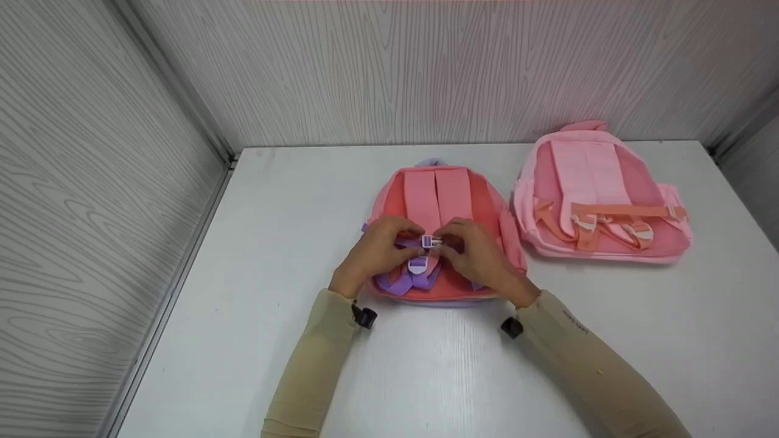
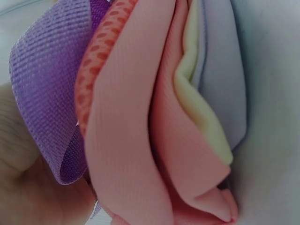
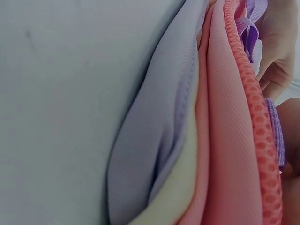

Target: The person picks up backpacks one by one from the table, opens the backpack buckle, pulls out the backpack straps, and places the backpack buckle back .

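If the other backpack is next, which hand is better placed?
Likely the right hand: the paler backpack lies to its right, farther from the left hand. Both are at a buckle.

Booth [image 1: 79, 182]; wood-grain walls [image 1: 389, 73]; white table [image 1: 274, 243]

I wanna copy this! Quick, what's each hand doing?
Left hand: holding one end of the white buckle.
Right hand: holding its other end.

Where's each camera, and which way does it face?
Head: looks forward and down from the head at the coral backpack and pink backpack; left hand, right hand, sleeves show.
Left wrist: worn there, faces the coral backpack's edge; one hand partly shows.
Right wrist: worn there, faces the same backpack's edge; both hands partly show.
Wrist views share the backpack and purple strap.
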`<state>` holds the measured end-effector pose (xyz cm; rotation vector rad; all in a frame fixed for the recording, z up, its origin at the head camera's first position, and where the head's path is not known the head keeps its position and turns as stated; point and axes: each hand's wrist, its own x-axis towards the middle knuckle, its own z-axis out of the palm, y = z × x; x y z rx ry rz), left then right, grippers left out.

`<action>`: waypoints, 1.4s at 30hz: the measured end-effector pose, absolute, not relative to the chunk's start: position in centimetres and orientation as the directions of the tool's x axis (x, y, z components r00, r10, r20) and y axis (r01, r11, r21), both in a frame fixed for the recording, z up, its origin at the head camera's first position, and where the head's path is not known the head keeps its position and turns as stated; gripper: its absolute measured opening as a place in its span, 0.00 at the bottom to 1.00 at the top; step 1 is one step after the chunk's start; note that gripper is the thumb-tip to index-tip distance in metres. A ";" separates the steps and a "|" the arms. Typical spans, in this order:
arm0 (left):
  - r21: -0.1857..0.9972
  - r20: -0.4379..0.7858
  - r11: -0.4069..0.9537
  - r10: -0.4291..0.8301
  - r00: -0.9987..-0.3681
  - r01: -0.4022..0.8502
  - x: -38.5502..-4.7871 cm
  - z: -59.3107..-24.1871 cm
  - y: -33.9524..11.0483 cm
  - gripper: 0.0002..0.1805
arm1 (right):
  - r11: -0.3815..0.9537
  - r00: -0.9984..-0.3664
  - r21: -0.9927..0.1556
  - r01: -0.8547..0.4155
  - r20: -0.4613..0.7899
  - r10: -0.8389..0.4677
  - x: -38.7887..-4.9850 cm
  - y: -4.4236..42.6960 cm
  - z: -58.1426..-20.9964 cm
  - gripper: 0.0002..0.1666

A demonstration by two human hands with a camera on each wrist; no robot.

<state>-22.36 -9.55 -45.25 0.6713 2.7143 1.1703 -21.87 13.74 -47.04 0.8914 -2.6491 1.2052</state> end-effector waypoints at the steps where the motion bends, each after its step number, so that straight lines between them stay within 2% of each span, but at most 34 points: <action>1: 0.707 0.076 0.608 0.444 -0.893 0.362 -22.4 -45.3 -9.6 0.17 | 0.514 -0.823 -0.659 -0.549 0.321 -0.468 -21.9 13.7 -47.0 0.10; 12: 0.658 0.093 0.630 0.476 -0.875 0.413 -22.5 -45.5 -9.7 0.13 | 0.515 -0.833 -0.670 -0.534 0.313 -0.457 -21.8 13.9 -47.2 0.11; 23: 0.667 0.103 0.631 0.447 -0.889 0.395 -22.5 -45.5 -9.7 0.13 | 0.522 -0.845 -0.679 -0.517 0.304 -0.441 -21.8 14.1 -47.2 0.12; 42: 0.715 0.112 0.571 0.476 -0.872 0.404 -22.5 -45.4 -9.6 0.11 | 0.495 -0.852 -0.707 -0.506 0.319 -0.415 -21.8 14.0 -47.1 0.12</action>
